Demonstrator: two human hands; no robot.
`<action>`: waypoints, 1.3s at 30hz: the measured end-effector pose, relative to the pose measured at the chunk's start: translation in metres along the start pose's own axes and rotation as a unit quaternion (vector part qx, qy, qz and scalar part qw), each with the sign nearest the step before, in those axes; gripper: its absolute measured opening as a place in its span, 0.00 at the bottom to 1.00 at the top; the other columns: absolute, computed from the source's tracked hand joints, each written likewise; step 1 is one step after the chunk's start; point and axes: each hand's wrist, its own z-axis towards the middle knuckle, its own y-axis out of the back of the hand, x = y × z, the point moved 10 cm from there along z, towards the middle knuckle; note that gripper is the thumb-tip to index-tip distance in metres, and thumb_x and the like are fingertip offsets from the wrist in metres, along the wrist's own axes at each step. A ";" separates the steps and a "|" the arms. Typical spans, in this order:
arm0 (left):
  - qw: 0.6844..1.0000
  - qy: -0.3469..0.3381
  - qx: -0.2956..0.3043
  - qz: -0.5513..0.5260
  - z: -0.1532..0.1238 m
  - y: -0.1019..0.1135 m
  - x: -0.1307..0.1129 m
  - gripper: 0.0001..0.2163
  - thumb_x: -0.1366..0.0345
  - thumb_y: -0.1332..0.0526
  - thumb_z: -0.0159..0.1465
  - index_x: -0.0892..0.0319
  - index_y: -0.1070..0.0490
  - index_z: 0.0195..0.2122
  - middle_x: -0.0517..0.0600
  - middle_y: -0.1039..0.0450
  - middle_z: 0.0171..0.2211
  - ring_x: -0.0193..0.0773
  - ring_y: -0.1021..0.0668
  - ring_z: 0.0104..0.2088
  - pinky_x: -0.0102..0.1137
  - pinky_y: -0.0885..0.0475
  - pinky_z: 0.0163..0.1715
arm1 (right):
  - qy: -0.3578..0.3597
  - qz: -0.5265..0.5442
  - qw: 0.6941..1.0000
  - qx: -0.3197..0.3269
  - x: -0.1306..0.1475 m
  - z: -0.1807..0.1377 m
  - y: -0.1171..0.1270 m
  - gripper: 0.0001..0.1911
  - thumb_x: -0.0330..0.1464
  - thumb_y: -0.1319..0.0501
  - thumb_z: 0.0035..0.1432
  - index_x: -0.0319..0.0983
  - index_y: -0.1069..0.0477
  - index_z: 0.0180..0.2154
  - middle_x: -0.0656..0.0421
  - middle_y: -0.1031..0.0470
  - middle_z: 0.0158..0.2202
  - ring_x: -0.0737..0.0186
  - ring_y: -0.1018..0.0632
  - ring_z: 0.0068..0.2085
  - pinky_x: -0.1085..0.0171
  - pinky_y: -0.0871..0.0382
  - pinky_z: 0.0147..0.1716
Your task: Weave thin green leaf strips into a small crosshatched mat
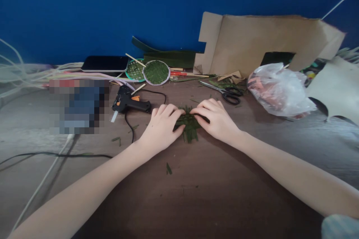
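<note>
A small mat of woven green leaf strips (190, 129) lies on the brown table, between my two hands. My left hand (164, 127) grips its left side, thumb below and fingers above. On the right side, my right hand (214, 121) pinches the strips with its thumb and fingers. Loose strip ends stick out toward me and at the far side. Parts of the mat are hidden under my fingers. Beyond it stand two round woven green fans, one with a white rim (156, 72) and one with a green rim (134, 70).
A black glue gun (130, 101) with its cord lies left of my left hand. Scissors (226, 92) lie beyond my right hand. A plastic bag (280, 89) and a cardboard piece (266, 41) are at the right. A phone (105, 63) rests at the back left. Leaf scraps (168, 168) dot the table.
</note>
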 end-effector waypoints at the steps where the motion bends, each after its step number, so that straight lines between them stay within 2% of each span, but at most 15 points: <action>1: 1.000 -0.002 -0.001 0.002 0.000 0.000 0.000 0.12 0.65 0.43 0.61 0.59 0.34 0.46 0.52 0.31 0.42 0.45 0.32 0.44 0.38 0.38 0.39 | 0.000 0.001 1.000 0.000 0.000 0.000 0.000 0.08 0.29 0.46 0.59 0.39 0.29 0.36 0.56 0.28 0.34 0.59 0.32 0.37 0.60 0.44 0.34; 6: 1.000 -0.017 -0.015 0.017 -0.001 0.005 -0.005 0.11 0.64 0.44 0.62 0.59 0.33 0.45 0.53 0.31 0.41 0.45 0.31 0.43 0.38 0.38 0.39 | -0.013 0.020 1.000 -0.009 -0.002 0.000 0.004 0.06 0.29 0.46 0.59 0.40 0.31 0.35 0.56 0.27 0.34 0.58 0.31 0.38 0.59 0.43 0.36; 9: 0.998 -0.038 -0.040 0.019 -0.002 0.012 -0.009 0.10 0.65 0.45 0.62 0.60 0.33 0.44 0.53 0.31 0.42 0.45 0.31 0.44 0.38 0.38 0.39 | -0.051 0.070 0.995 -0.044 -0.014 0.000 0.011 0.07 0.26 0.47 0.57 0.39 0.32 0.33 0.57 0.27 0.32 0.58 0.31 0.37 0.59 0.41 0.37; 14: 0.983 -0.181 -0.034 -0.011 -0.008 0.014 -0.036 0.08 0.67 0.48 0.63 0.61 0.32 0.39 0.52 0.29 0.40 0.41 0.30 0.44 0.35 0.38 0.45 | -0.161 0.164 0.964 -0.132 -0.049 -0.005 0.024 0.07 0.24 0.47 0.52 0.39 0.33 0.32 0.57 0.29 0.31 0.61 0.29 0.34 0.62 0.38 0.33; 17: 0.978 -0.210 -0.010 -0.003 -0.010 0.009 -0.043 0.09 0.65 0.48 0.64 0.61 0.31 0.38 0.52 0.29 0.39 0.40 0.29 0.42 0.35 0.37 0.45 | -0.197 0.182 0.952 -0.149 -0.063 -0.006 0.024 0.07 0.24 0.47 0.51 0.39 0.32 0.32 0.58 0.29 0.31 0.62 0.29 0.33 0.62 0.38 0.31; 22: 0.980 -0.198 0.015 0.008 -0.012 0.007 -0.046 0.10 0.64 0.48 0.64 0.60 0.30 0.40 0.53 0.30 0.38 0.42 0.30 0.41 0.36 0.34 0.40 | -0.207 0.173 0.946 -0.180 -0.078 -0.006 0.030 0.07 0.25 0.46 0.49 0.40 0.32 0.31 0.58 0.29 0.30 0.62 0.29 0.31 0.62 0.37 0.30; 27: 0.982 -0.188 0.032 -0.001 -0.014 0.007 -0.049 0.11 0.63 0.48 0.64 0.62 0.30 0.40 0.54 0.30 0.36 0.42 0.30 0.39 0.37 0.33 0.41 | -0.198 0.141 0.953 -0.179 -0.082 -0.005 0.034 0.07 0.25 0.45 0.49 0.41 0.31 0.30 0.59 0.29 0.28 0.61 0.30 0.31 0.60 0.36 0.34; 30: 0.988 -0.147 0.041 -0.015 -0.014 0.008 -0.047 0.11 0.66 0.50 0.65 0.64 0.29 0.39 0.54 0.30 0.36 0.42 0.29 0.39 0.38 0.33 0.43 | -0.207 0.136 0.955 -0.166 -0.084 -0.004 0.034 0.07 0.26 0.45 0.49 0.40 0.31 0.30 0.58 0.28 0.28 0.61 0.29 0.32 0.59 0.36 0.35; 34: 0.994 -0.049 0.051 -0.078 -0.016 0.014 -0.037 0.09 0.68 0.46 0.62 0.64 0.28 0.38 0.55 0.30 0.39 0.44 0.29 0.42 0.37 0.32 0.45 | -0.219 0.137 0.953 -0.156 -0.087 -0.003 0.038 0.06 0.26 0.44 0.50 0.39 0.30 0.30 0.59 0.28 0.28 0.62 0.29 0.31 0.59 0.36 0.35; 39: 0.979 -0.008 0.117 -0.168 -0.016 0.020 -0.035 0.12 0.74 0.50 0.60 0.60 0.28 0.39 0.50 0.26 0.40 0.38 0.26 0.40 0.31 0.30 0.42 | -0.157 0.105 0.977 -0.100 -0.071 0.008 0.030 0.03 0.28 0.41 0.51 0.40 0.29 0.29 0.58 0.29 0.27 0.59 0.31 0.33 0.58 0.37 0.36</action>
